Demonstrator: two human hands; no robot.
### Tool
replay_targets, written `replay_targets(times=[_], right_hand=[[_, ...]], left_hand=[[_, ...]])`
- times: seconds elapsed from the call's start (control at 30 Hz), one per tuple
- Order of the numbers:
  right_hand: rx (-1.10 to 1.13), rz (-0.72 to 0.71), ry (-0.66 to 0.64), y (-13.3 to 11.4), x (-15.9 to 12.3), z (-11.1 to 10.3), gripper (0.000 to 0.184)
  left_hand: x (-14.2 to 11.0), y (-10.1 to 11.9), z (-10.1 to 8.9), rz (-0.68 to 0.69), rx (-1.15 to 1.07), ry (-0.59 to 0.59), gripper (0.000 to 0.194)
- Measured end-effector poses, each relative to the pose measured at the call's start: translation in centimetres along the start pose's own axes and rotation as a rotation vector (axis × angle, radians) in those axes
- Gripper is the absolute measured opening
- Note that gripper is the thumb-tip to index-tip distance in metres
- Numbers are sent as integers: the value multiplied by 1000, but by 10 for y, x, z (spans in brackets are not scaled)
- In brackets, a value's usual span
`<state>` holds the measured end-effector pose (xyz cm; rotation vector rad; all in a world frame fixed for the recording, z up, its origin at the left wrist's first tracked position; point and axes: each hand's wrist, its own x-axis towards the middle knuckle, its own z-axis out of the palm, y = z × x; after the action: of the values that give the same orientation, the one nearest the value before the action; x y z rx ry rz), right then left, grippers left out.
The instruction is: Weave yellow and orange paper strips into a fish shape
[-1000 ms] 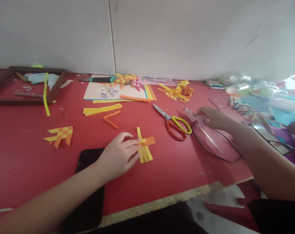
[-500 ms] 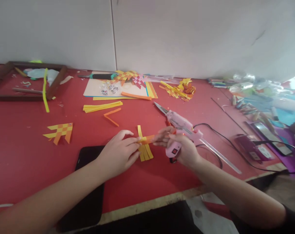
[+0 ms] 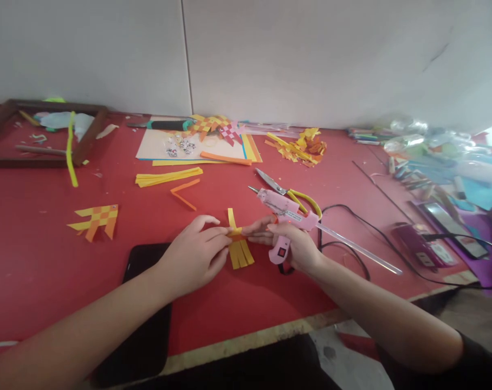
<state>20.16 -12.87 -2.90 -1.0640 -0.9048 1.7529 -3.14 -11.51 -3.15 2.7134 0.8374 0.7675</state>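
Observation:
A pink glue gun (image 3: 284, 208) with a clear glue stick in its back is held in my right hand (image 3: 305, 246), its nozzle pointing left. The right fingertips reach past the gun and touch an orange strip across yellow paper strips (image 3: 241, 255). These yellow strips fan out toward me, and one points away. My left hand (image 3: 201, 252) has its fingertips closed on the left side of this crossing; what exactly they pinch is partly hidden. Yellow-handled scissors (image 3: 305, 201) lie just behind the gun.
A woven paper fish (image 3: 97, 219) lies left, near a black phone-like slab (image 3: 146, 319) under my left forearm. Yellow strips (image 3: 168, 177), a folded orange strip (image 3: 185, 195) and paper scraps (image 3: 300, 147) lie farther back. A black cord (image 3: 366, 230) runs right toward a purple box (image 3: 422, 244).
My right hand has moved left toward the crossing, and the glue gun has swung left with it, uncovering the scissors' yellow handles. My left hand stays at the strips.

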Motion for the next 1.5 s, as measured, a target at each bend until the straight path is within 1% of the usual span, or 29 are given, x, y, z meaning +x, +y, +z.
replay_targets(times=[0.1,0.2,0.27,0.3,0.33,0.37,0.4,0.47,0.5,0.53,0.6,0.7,0.77,0.83,0.9,1.03,1.13,1.23,1.3,1.43,1.5], right_hand=[[-43,-12,23,3,-1,0,16],[-169,-15,47,-5,-11,-4,21],[-350,28,20,-18,-23,-9,27],[-504,78,-20,-27,-29,-12,30],[-644,92,-47,-36,-35,-16,29],[-752,41,-89,-46,-40,-19,27],[-868,3,-148,-54,-44,-22,30],[-1046,-73,-151,-68,-49,-26,45],[-1093,-104,-153,-71,-50,-28,50],[-1123,-131,-141,-73,-49,-29,53],[-1135,-160,-105,-73,-46,-32,52],[-1100,-93,-38,-68,-40,-34,44],[-1082,-37,-59,-66,-37,-33,38],[-1100,-39,-104,-64,-36,-32,30],[-1148,-69,-103,-61,-35,-30,24],[-1285,-84,-78,-53,-35,-29,20],[-1381,-134,-32,-48,-32,-27,11],[-1440,-214,29,-45,-27,-23,12],[-1460,-248,46,-44,-25,-20,14],[-1454,-207,13,-44,-23,-16,11],[-1470,-189,25,-44,-22,-15,12]], left_hand=[[1,1,0,7,-5,5,18],[0,1,-1,-18,-5,-8,18],[-1,1,-1,-40,-10,-32,18],[-1,1,-1,-45,-16,-44,19],[-1,1,-1,-48,-24,-53,19],[-2,0,0,-48,-32,-56,20],[-2,0,0,-49,-39,-55,21],[-2,0,0,-53,-45,-49,21],[-2,-1,0,-53,-46,-50,22],[-2,-1,0,-52,-46,-54,22],[-2,-1,0,-53,-43,-61,22],[-1,-1,0,-49,-36,-47,22],[-1,-1,0,-38,-31,-37,21],[-2,-1,1,-33,-28,-34,21],[-2,-1,1,-38,-28,-39,20],[-2,-1,2,-48,-36,-53,20],[-2,-1,1,-59,-36,-55,19],[-1,0,0,-57,-32,-57,20],[-1,0,0,-44,-28,-46,20],[-1,-1,1,-26,-34,-28,22],[-1,-1,1,-30,-40,-25,22]])
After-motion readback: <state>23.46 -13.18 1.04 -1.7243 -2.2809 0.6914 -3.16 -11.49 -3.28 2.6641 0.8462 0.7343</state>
